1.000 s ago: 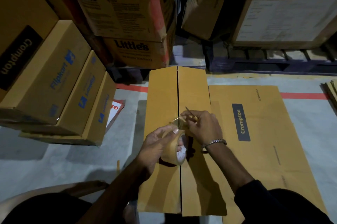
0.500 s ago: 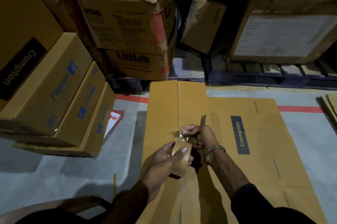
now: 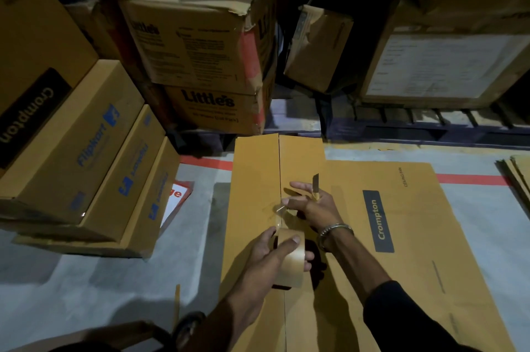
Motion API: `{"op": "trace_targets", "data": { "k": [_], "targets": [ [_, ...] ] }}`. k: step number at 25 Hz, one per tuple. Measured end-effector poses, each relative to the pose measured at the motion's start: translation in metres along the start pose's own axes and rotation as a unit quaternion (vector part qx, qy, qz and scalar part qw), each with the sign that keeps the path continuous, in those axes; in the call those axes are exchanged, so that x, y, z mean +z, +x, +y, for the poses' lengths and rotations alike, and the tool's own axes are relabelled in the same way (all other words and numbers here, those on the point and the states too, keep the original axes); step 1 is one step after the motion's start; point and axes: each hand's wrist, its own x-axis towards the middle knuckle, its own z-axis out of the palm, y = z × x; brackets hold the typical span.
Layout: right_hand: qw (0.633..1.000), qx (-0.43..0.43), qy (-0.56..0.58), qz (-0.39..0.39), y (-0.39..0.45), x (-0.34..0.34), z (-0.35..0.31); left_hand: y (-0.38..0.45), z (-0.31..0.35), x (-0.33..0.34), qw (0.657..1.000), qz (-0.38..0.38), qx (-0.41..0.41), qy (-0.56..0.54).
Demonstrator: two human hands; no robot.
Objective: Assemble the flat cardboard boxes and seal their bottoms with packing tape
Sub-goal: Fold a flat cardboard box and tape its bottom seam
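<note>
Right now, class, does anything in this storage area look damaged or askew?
Yes. The upper brown Little's carton has a torn, crumpled top edge and a ragged right corner. Behind it, a smaller brown cardboard box leans tilted rather than sitting flat. The flat Crompton cardboard box being taped looks undamaged.

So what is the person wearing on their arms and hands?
The hands are bare, no gloves. The right hand has a shiny silver metal bracelet round its wrist, and a dark sleeve covers that arm from about mid-forearm up. The left hand wears nothing, and its forearm looks bare as far as the dim picture shows.
</note>
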Motion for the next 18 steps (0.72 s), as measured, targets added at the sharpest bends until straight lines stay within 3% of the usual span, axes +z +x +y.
{"op": "trace_targets", "data": {
  "k": [4,10,15,18],
  "targets": [
    [0.999,0.005,0.047,-0.025,-0.004,0.005,-0.016,0.008,0.012,-0.006,0.999,-0.006,-0.007,-0.039],
    [0.996,-0.017,0.024,-0.087,0.0,0.001,-0.021,0.023,0.026,0.001,0.994,0.071,-0.037,-0.073],
    [0.988,-0.12,-0.079,-0.061,0.005,-0.007,-0.03,0.027,0.026,0.004,0.992,0.085,-0.034,-0.087],
    [0.984,-0.153,-0.074,-0.051,0.012,-0.004,-0.026,0.032,0.025,0.006,0.99,0.11,-0.019,-0.083]
  ]
}}
